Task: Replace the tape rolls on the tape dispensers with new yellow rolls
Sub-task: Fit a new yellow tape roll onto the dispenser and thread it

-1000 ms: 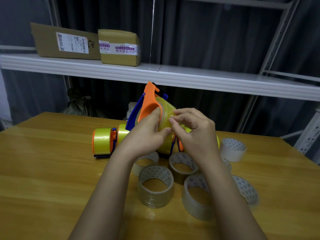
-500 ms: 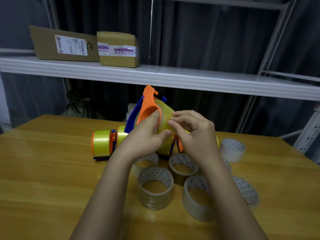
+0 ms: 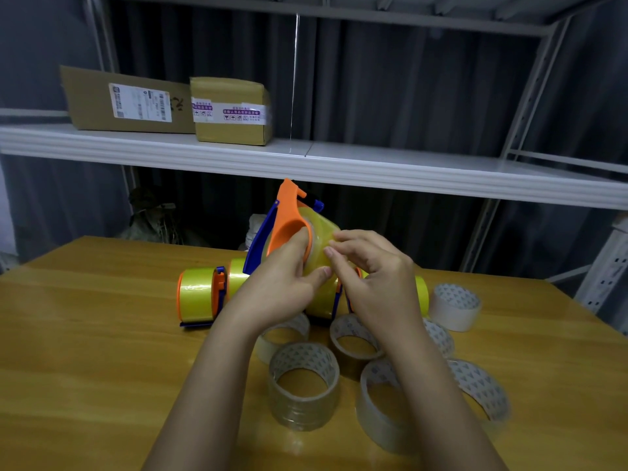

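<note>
Head view, centre of frame: left hand [image 3: 278, 283] curled round an orange-and-blue tape dispenser [image 3: 289, 219] raised above the desk [image 3: 85, 334], right hand [image 3: 377, 277] pinching at the yellow roll [image 3: 321, 232] mounted in it. Left of centre, second dispenser [image 3: 198, 297] with yellow tape lying on the desk. Lower centre and right, clear and brown tape rolls [image 3: 302, 385] scattered beneath the wrists; upper left, two cardboard boxes [image 3: 231, 110] on a shelf.

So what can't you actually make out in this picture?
- Head view: the right hand covers the spot it picks at on the yellow roll, so the tape's end is hidden.
- The left hand hides the lower part of the held dispenser.
- The yellow rolls behind both hands are mostly covered; their count is unclear.
- Print on the shelf boxes is too small to read.
</note>
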### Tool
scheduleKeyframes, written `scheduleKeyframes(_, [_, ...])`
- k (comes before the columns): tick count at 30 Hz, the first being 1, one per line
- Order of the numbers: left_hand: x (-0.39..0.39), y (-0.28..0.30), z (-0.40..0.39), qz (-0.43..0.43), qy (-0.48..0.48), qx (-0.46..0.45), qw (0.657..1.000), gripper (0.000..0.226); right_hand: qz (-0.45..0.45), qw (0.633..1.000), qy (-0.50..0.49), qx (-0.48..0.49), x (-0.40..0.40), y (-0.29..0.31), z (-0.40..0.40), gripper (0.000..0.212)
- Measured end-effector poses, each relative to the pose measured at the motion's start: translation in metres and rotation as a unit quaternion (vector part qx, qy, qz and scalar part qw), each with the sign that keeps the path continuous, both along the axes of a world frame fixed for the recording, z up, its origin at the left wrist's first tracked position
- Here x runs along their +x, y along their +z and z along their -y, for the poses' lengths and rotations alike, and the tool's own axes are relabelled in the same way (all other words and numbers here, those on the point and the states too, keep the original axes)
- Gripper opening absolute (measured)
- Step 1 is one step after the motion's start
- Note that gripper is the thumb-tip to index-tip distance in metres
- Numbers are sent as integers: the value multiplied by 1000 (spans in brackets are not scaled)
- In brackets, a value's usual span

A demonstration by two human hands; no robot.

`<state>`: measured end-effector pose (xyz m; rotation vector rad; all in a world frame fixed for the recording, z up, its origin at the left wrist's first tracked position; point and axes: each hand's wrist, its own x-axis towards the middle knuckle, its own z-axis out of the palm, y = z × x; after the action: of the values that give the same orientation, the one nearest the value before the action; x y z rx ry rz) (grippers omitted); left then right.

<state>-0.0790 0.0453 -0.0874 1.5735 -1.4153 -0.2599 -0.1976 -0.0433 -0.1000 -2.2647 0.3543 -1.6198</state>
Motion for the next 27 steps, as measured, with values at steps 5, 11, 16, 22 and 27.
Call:
scheduleKeyframes(5, [0,0,1,-5,-3,-1,1000,41,2,1000,-7,-6,0,1,-1,17])
scheduleKeyframes(11, [0,1,0,-12,-3,8,1000,52,7,1000,-18,-9,2,-1,-2,16])
scheduleKeyframes(16, [-1,0,1,-3,-10,11,1000,42,22,999,-31,-5,0,0,-1,13])
scheduleKeyframes(22, [0,0,0,-6,-7,13,1000,54,-4,1000,-5,-5,-4,4,1,14])
scheduleKeyframes(27, [-1,-1,2,-12,-6,10,1000,48,5,1000,-11,-1,-4,4,1,12])
